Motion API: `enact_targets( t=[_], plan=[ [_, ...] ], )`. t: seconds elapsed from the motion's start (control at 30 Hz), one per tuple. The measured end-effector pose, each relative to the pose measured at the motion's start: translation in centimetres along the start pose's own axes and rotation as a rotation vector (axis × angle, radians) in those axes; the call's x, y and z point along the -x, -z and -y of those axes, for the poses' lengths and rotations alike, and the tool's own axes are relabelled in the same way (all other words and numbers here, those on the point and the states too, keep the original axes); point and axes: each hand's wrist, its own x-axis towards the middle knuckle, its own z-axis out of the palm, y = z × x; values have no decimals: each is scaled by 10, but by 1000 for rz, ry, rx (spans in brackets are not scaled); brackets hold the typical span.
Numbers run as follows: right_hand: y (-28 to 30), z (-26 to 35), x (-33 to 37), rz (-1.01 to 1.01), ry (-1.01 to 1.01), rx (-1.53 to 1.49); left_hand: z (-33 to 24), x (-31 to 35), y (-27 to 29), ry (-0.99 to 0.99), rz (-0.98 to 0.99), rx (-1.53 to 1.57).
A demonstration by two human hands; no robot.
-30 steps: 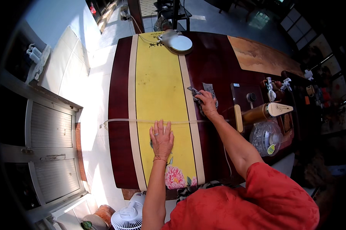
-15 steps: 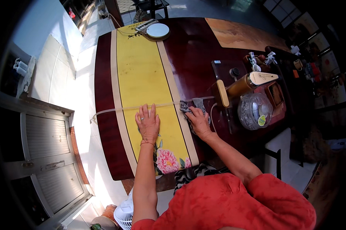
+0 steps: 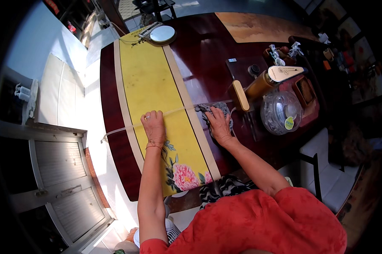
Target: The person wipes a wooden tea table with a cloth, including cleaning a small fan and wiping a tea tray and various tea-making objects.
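My left hand [image 3: 153,126] rests on the yellow table runner [image 3: 148,80], fingers together and bent over a clear plastic tube [image 3: 123,129] that crosses the table from side to side. My right hand [image 3: 219,125] presses on a crumpled grey patterned cloth [image 3: 220,106], its fingers gripping the folds. The cloth lies bunched at the runner's right border, where the tube passes close by. Pink and green flowers are printed on the runner's near end. My fingertips on the left are partly hidden.
On the dark red table [image 3: 199,38] stand a round white-topped scale [image 3: 162,34], an amber tea dispenser [image 3: 263,82] and a clear lidded bowl [image 3: 280,113]. A wooden tray [image 3: 304,91] lies behind the bowl. A white chair [image 3: 322,165] stands at the right edge.
My left hand has gone from lying flat with fingers stretched to bent fingers over the tube. My right hand stays on the cloth, which is more bunched. The view has shifted slightly.
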Motion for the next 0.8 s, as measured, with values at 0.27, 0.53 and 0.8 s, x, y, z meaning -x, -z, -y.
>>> enact_targets(
  t=[0.27,0.53,0.8],
  plan=[
    [7,3,52,85,31,-37,-10,-11,27,77,-94,134],
    [-17,20,-56,-11,106,-46,-22,-23,56,14,-126,160],
    [-18,21,-17,-28,20,-53,-19,-15,40,89,-96,98]
  ],
)
